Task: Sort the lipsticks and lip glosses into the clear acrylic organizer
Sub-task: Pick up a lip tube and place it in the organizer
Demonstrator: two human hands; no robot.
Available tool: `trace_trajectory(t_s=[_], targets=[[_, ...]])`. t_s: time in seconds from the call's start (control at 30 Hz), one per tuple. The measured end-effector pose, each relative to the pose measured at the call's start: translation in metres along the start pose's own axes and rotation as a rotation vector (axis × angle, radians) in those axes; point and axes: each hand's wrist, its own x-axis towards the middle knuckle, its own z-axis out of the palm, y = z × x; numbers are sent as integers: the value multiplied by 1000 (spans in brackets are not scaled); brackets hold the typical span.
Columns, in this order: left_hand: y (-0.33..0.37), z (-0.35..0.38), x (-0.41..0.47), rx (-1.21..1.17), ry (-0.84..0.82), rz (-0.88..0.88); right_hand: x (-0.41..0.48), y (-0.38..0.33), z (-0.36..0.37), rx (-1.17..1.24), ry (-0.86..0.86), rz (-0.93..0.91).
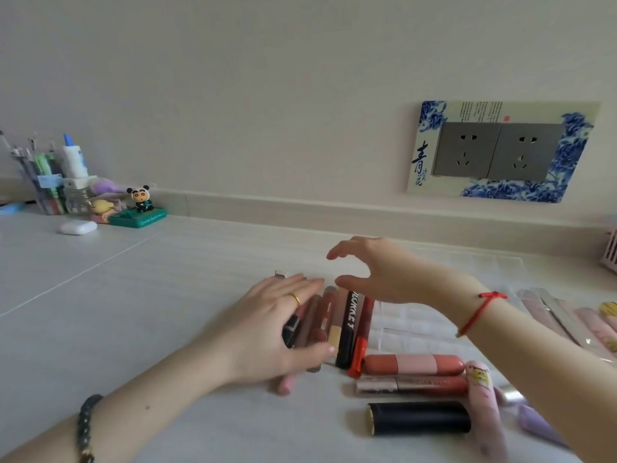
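Observation:
My left hand point(267, 329) lies flat, fingers spread, on a row of nude and brown lip tubes point(329, 315) lined up side by side on the desk. A black tube with white letters point(347, 329) and a red tube point(362, 335) close the row on the right. My right hand point(377, 269) hovers open above the row's far end, holding nothing. The clear acrylic organizer point(410, 324) sits just right of the row, faint and partly hidden by my right arm. Nearer me lie a peach lipstick point(414, 364), a rose gloss point(414, 385), a dark lipstick point(420, 417) and a pink cartoon tube point(482, 402).
A pen holder point(43, 182), a small panda-hood figurine point(142, 203) and a white earbud case point(78, 227) stand at the far left by the wall. Pink packets point(567, 315) lie at the right, a pink basket point(611, 248) at the right edge. Wall sockets point(497, 152) are behind.

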Motion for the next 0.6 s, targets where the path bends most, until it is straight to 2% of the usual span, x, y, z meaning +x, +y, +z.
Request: trace_trajectory(t_s=[0.1, 0.3, 0.5, 0.6], targets=[[12, 8, -4, 22, 23, 57, 10, 3, 5, -148, -67, 39], [8, 14, -3, -28, -18, 5, 29, 4, 8, -400, -284, 156], [6, 18, -3, -80, -3, -14, 29, -1, 7, -374, -349, 191], [8, 16, -3, -79, 37, 19, 26, -3, 5, -316, -294, 203]])
